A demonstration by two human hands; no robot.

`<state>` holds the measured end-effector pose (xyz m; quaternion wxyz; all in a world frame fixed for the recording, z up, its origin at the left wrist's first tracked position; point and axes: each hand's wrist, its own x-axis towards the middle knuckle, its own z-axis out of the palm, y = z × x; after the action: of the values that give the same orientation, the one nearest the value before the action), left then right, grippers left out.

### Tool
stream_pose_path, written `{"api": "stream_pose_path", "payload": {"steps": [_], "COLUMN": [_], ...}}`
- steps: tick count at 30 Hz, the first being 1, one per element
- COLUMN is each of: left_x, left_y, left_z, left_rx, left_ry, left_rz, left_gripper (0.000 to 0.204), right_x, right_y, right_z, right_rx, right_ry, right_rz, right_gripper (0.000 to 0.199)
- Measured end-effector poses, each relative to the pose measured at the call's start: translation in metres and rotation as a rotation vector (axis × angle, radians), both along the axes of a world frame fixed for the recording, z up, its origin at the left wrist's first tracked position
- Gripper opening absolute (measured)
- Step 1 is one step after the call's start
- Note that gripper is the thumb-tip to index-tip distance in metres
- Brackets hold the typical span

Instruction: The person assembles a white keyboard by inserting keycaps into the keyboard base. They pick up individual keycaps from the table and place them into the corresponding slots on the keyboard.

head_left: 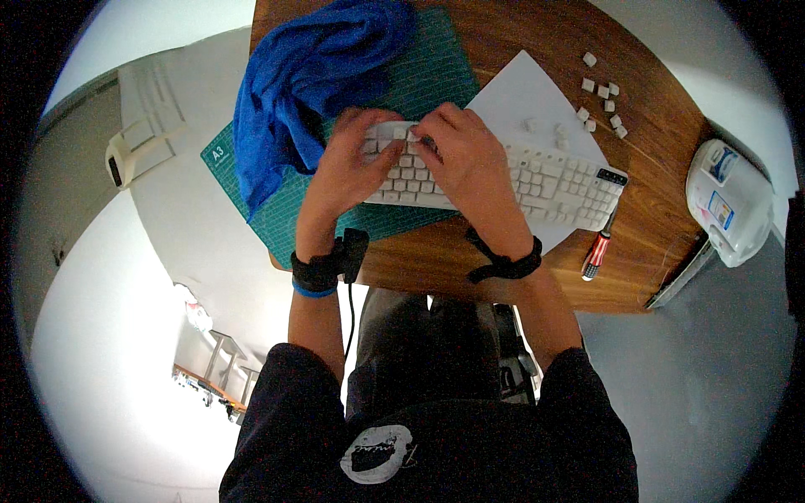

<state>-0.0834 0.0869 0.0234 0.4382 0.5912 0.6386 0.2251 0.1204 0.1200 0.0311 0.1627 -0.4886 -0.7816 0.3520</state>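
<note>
A white keyboard point(545, 186) lies across the green cutting mat point(440, 50) and a white sheet of paper point(524, 92). My left hand point(356, 163) is closed around the keyboard's left end, its thumb bent over the keys. At the upper left rows, the fingers of my right hand point(465, 155) are bent and pinched together at a white keycap point(412, 134). Whether that keycap is seated or loose cannot be made out. My right hand hides part of the keyboard's middle.
A crumpled blue cloth point(293, 80) covers part of the mat. Several loose white keycaps point(604, 91) lie on the wooden table point(537, 25) at the far right. A red-handled screwdriver point(596, 254) is near the keyboard's right end. Beyond it stands a translucent plastic container point(729, 201).
</note>
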Motion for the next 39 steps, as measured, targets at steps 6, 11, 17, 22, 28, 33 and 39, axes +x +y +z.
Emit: {"api": "stream_pose_path", "payload": {"steps": [6,11,17,22,28,33,39], "left_x": [0.006,0.009,0.017,0.013,0.012,0.008,-0.001], "left_y": [0.004,-0.001,0.008,0.008,0.01,0.009,0.002], "left_z": [-0.001,-0.01,-0.005,-0.007,0.002,0.0,-0.013], "left_rx": [-0.046,-0.054,-0.068,-0.108,-0.066,-0.073,-0.04], "left_ry": [0.044,0.124,0.146,0.177,0.094,0.106,0.09], "left_rz": [-0.01,0.041,0.025,0.019,0.021,-0.036,-0.031], "left_gripper": [0.036,0.036,0.03,0.031,0.028,0.031,0.034], "right_x": [-0.004,-0.012,-0.009,-0.011,-0.004,0.003,0.005], "right_y": [0.0,0.002,0.001,0.003,-0.008,0.002,0.013], "right_z": [0.003,-0.001,-0.004,-0.004,-0.018,-0.013,-0.021], "right_rx": [-0.038,0.008,-0.017,-0.054,0.019,-0.01,-0.11], "right_ry": [-0.074,-0.022,0.003,-0.006,0.071,0.016,0.114], "right_rz": [0.011,0.004,-0.055,-0.049,-0.055,0.006,0.034], "right_gripper": [0.015,0.015,0.013,0.011,0.009,0.01,0.016]}}
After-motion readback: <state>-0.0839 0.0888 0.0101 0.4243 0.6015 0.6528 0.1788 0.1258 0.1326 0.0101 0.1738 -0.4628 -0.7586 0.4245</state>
